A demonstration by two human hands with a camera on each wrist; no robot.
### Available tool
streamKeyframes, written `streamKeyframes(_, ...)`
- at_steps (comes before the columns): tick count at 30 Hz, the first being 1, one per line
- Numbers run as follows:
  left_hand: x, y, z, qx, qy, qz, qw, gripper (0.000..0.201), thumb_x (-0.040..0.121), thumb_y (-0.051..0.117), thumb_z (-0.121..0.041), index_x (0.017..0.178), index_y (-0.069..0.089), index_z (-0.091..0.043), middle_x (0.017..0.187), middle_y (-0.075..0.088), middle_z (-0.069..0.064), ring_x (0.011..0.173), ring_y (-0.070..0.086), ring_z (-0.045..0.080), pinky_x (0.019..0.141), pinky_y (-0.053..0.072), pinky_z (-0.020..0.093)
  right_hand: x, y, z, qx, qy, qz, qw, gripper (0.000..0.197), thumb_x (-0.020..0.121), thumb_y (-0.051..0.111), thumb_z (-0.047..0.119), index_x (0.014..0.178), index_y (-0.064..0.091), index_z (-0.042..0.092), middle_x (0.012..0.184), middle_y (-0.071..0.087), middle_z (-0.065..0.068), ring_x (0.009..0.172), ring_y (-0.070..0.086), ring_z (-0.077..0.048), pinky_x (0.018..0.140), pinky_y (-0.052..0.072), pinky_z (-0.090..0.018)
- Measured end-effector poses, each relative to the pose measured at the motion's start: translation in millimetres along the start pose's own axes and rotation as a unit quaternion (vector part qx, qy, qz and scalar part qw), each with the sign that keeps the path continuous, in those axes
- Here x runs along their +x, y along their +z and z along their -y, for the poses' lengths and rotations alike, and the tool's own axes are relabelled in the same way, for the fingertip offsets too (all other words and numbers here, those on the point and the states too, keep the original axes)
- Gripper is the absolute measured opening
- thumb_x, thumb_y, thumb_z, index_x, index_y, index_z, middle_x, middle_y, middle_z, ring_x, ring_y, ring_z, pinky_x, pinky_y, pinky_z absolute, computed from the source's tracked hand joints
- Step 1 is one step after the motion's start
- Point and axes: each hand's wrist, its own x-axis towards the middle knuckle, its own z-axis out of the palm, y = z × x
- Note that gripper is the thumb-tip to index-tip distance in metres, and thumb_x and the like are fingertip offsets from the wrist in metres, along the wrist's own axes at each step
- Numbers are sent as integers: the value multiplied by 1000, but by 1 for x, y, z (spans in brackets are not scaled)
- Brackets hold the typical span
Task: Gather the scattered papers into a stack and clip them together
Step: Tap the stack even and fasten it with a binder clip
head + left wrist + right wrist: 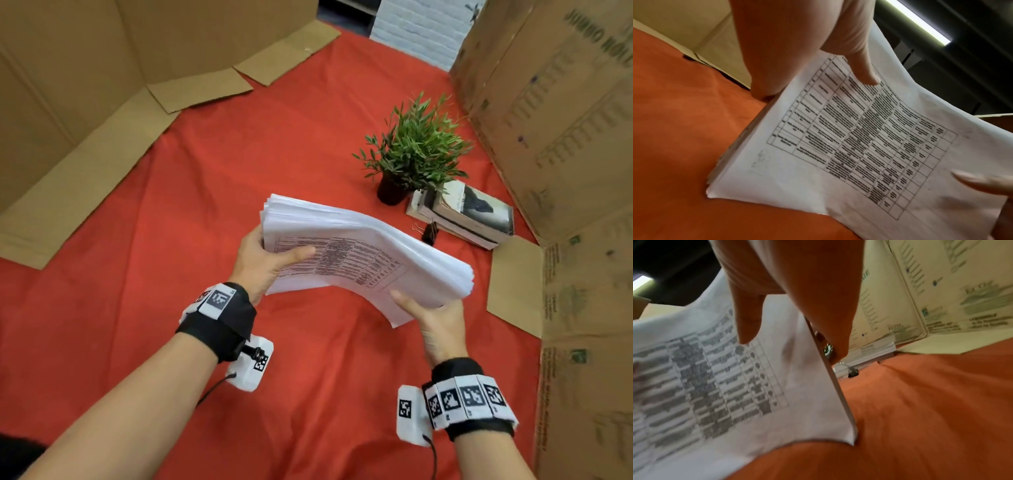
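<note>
A thick stack of white papers [363, 250] with a printed table on its top sheet is held in the air above the red cloth, sagging in the middle. My left hand [270, 260] grips its left edge, thumb on top. My right hand [428, 315] grips the near right corner, thumb on the top sheet. The left wrist view shows the papers [859, 146] with my left thumb pressing on the table print. In the right wrist view the papers [715, 386] are seen edge-on under my right thumb. A black binder clip [430, 233] lies on the cloth beside the books; the clip [853, 372] also shows beyond the stack.
A potted green plant [411, 150] and a pile of books [469, 216] stand at the right, behind the papers. Cardboard walls [565, 137] enclose the red cloth [239, 171] on the left and right, with flaps lying on the cloth.
</note>
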Motion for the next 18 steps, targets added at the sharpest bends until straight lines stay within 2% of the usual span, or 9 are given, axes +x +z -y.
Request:
streamKeyframes(1, 1, -1, -1, -3, -4, 0, 1000, 65, 55, 90, -19, 113, 67, -5, 102, 77, 5, 97, 73, 18, 88, 57, 36, -2, -5, 7, -13, -10, -12, 1000, 69, 70, 82, -6, 130, 56, 15, 114, 72, 5, 101, 69, -2, 94, 54, -29)
streamKeyframes(3, 4, -3, -1, -9, -4, -2, 1000, 62, 53, 89, -17, 110, 68, -4, 96, 77, 2, 91, 73, 14, 80, 56, 29, -4, -14, 23, -45, -66, -47, 996, 94, 74, 81, -3, 150, 30, 22, 128, 57, 5, 108, 59, 11, 93, 48, -13)
streamKeyframes(4, 5, -5, -2, -8, -2, 1, 1000, 63, 53, 90, -16, 110, 68, -5, 97, 77, 3, 92, 73, 15, 79, 56, 27, -3, -19, 30, -84, -114, -50, 989, 99, 77, 80, 1, 154, 21, 27, 132, 51, 2, 113, 56, 10, 94, 44, -11)
streamKeyframes(5, 6, -6, -2, -3, 1, 8, 1000, 64, 53, 92, -16, 112, 67, -7, 100, 77, 4, 94, 73, 16, 80, 56, 28, -2, -21, 36, -142, -168, -43, 974, 99, 80, 79, 7, 155, 18, 30, 136, 47, -3, 121, 53, 2, 98, 42, -15)
streamKeyframes(7, 8, -9, -3, 4, 4, 18, 1000, 68, 54, 93, -15, 116, 64, -10, 107, 75, 6, 100, 71, 19, 82, 57, 29, 0, -23, 44, -263, -265, -14, 928, 84, 86, 74, 13, 154, 27, 26, 139, 43, -10, 132, 45, -12, 108, 36, -24)
streamKeyframes(9, 9, -10, -5, 4, 4, 23, 1000, 70, 53, 92, -14, 117, 63, -12, 108, 74, 5, 100, 71, 18, 82, 57, 28, 3, -24, 45, -335, -313, 16, 889, 60, 91, 67, 11, 146, 46, 21, 140, 44, -12, 133, 43, -16, 112, 34, -25)
streamKeyframes(11, 10, -10, -8, 13, 0, 31, 999, 68, 51, 91, -17, 113, 64, -15, 106, 75, 3, 98, 72, 15, 82, 57, 27, 5, -27, 39, -367, -337, 22, 867, 46, 92, 64, 4, 136, 58, 20, 141, 47, -12, 132, 45, -18, 111, 34, -24)
streamKeyframes(15, 13, -10, -14, 32, -13, 58, 998, 58, 58, 88, -6, 111, 67, -7, 98, 77, 1, 91, 73, 10, 75, 56, 22, 6, -33, 33, -371, -336, 27, 865, 48, 89, 65, -1, 135, 59, 10, 139, 53, -11, 130, 50, -20, 110, 38, -29)
streamKeyframes(18, 16, -8, -15, 19, -11, 54, 998, 66, 54, 89, -8, 116, 64, -6, 102, 76, 3, 94, 73, 12, 78, 57, 24, 7, -33, 42, -339, -340, 14, 877, 44, 87, 68, 2, 130, 58, 3, 129, 59, -9, 123, 54, -17, 107, 41, -29)
